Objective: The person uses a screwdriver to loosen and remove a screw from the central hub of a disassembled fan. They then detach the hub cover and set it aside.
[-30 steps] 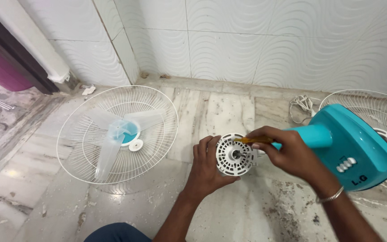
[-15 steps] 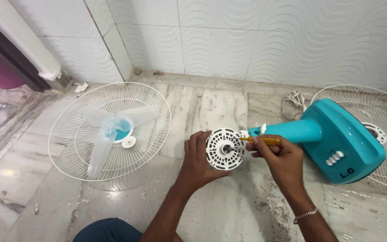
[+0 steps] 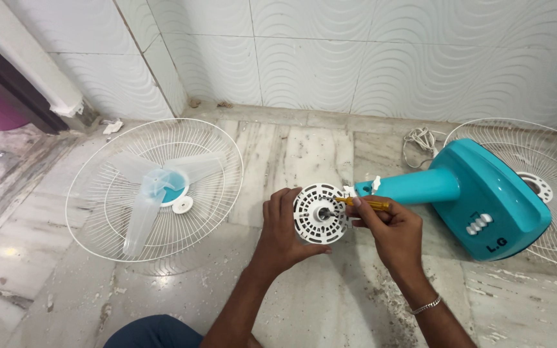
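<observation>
My left hand [image 3: 282,233] cups the round white vented motor housing [image 3: 320,213] from the left and below, holding it steady. My right hand [image 3: 389,231] grips a small yellow-handled screwdriver [image 3: 363,203], whose tip points left at the housing's right side. The housing sits at the end of the teal fan stand [image 3: 459,193], which lies on its side on the marble floor. A row of white buttons shows on the teal base.
A white wire fan guard [image 3: 101,193] lies on the floor to the left with translucent blades [image 3: 153,193] and a small white cap inside it. A second white guard [image 3: 552,193] lies behind the teal base at right. A coiled white cord [image 3: 418,140] rests near the tiled wall.
The view has shifted slightly and the hands sit a bit lower in frame. The right hand keeps the screwdriver at the housing, its tip now closer to the housing's rim.
</observation>
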